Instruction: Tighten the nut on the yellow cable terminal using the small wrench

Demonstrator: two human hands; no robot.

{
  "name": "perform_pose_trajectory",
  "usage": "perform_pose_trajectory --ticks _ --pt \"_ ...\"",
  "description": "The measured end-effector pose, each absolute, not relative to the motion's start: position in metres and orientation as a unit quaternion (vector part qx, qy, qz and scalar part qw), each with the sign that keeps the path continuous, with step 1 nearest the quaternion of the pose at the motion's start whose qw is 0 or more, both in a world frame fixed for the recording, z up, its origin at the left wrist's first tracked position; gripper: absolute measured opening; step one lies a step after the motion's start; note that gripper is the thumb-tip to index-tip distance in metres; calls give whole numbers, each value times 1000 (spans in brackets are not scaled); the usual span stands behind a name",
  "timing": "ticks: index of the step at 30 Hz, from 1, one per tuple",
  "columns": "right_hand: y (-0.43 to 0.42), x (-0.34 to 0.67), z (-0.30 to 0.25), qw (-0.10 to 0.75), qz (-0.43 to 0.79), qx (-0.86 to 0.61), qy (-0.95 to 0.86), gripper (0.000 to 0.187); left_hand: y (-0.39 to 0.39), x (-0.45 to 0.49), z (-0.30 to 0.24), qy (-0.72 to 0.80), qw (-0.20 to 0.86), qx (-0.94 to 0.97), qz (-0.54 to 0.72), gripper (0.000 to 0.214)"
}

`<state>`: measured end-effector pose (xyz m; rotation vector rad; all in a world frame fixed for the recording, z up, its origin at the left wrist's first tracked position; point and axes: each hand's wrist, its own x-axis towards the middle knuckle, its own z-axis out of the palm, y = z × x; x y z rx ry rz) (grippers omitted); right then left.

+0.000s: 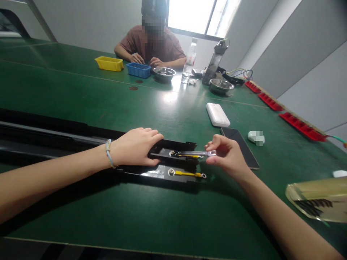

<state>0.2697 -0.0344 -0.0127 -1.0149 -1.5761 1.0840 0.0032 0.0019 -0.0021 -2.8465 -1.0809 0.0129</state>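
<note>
My left hand (137,146) is wrapped over a long black metal channel (179,144), near its right end. Between thumb and fingers of my right hand (227,155) is the open end of a small wrench (193,153). The wrench's far end meets a nut (172,153) inside the upper channel, where a yellow wire partly shows beneath the tool. Just below, in a second black channel, a short yellow wire (187,173) runs from a nut (171,172) to a ring terminal (203,176) sticking past the channel's end.
A phone (240,146), a white power bank (217,115) and a white mouse-like object (256,137) lie right of the channels. Across the table a person sits behind a yellow bin (108,64), a blue bin (138,70), a metal bowl (164,73) and bottles. Red trays (302,126) line the right edge.
</note>
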Motion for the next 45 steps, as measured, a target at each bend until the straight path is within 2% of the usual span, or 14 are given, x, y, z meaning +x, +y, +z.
perform_pose_trajectory --ticks 7,13,21,34,45 --pt "-25 277 -14 470 457 -462 -596 34 2 3 -1 -357 43 -933 11 53" --pt "-17 278 -21 487 417 -489 -592 26 2 3 -1 -359 43 -932 12 53" --pt "-14 279 -24 488 426 -482 -590 23 2 3 -1 -359 40 -932 9 54" --pt "-32 273 -16 455 465 -407 -641 39 2 3 -2 -357 43 -933 5 51" --pt "-30 275 -14 459 448 -437 -631 42 1 3 -2 -359 45 -932 10 52"
